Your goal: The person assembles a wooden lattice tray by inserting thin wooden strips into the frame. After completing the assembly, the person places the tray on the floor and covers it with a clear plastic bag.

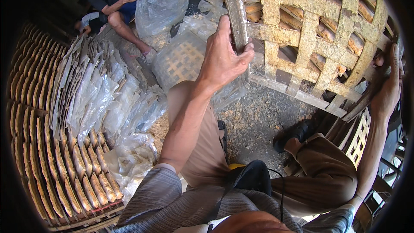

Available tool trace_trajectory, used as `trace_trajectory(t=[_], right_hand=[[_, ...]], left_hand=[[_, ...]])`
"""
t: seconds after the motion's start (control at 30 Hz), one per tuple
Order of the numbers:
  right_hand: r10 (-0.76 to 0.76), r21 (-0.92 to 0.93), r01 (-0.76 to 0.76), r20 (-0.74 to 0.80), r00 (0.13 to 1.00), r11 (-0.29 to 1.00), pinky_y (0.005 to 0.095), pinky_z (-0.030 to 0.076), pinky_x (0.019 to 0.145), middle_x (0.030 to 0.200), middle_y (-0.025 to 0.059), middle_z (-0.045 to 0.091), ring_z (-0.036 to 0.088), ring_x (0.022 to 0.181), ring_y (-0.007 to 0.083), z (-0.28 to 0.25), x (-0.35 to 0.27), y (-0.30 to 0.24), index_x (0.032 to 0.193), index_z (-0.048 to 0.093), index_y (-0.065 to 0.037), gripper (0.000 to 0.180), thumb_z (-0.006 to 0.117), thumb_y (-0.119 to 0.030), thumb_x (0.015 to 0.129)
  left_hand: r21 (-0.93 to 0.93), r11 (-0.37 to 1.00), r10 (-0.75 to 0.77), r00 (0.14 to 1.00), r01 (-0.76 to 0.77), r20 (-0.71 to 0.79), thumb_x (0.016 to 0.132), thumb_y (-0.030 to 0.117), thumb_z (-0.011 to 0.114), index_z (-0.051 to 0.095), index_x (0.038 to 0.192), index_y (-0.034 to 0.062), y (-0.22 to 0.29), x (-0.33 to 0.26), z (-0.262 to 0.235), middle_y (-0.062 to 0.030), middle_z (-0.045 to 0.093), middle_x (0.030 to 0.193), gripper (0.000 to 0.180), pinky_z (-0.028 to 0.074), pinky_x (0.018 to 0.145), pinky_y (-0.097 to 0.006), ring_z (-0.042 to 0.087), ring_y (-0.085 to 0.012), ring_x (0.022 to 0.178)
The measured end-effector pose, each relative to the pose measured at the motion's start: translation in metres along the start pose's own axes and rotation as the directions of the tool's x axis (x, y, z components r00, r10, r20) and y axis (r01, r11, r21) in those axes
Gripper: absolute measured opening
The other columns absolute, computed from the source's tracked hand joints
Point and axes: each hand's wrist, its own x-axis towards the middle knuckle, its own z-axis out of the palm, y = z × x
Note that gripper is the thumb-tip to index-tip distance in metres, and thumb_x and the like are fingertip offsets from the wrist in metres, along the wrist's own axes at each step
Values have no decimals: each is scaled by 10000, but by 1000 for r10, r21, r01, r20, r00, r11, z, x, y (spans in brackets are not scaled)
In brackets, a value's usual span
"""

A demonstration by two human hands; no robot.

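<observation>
A woven bamboo lattice tray with a worn wooden frame is tilted up in front of me on the right. My left hand is closed around its left wooden bar, with the thumb and fingers wrapped over the edge. At the far right, my right hand grips the opposite edge; part of its fingers is hidden near the picture's rim. Through the gaps in the lattice, several pale, brown-edged slabs show behind it.
Plastic-covered sheets stand stacked at left, beside racks of upright brown-edged slabs. Crumpled clear plastic lies near my left elbow. Another person sits far left, handling a plastic bag. Crumbs litter the dark floor.
</observation>
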Motion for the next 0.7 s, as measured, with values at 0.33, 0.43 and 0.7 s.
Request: trace_trajectory(t=[0.33,0.43,0.7], right_hand=[[-160,-33,162,57,985,986,329,369,1161,1457,76,567,507,1344,169,-14,4,12,1487,549,-83,405,459,-113,1093],[-88,20,87,43,995,996,361,273,1268,1600,75,472,410,1488,196,-12,-3,4,1555,486,-115,455,381,-79,1113],[-386,-237,420,179,905,876,373,270,1274,1623,81,429,389,1498,196,-35,-1,21,1547,485,-85,434,371,-145,1133]], left_hand=[[-175,979,-84,991,101,100,845,-52,658,460,1283,4,4,-1,-2,-111,671,1007,484,582,739,-296,674,-140,913],[-231,965,-101,987,127,123,844,-91,603,478,1362,-1,4,-2,-5,-77,630,1046,540,561,809,-295,647,-141,984],[-250,944,-202,976,217,83,868,-59,654,555,1303,-37,13,-1,-9,-127,711,1080,447,568,876,-305,693,-161,1000]])
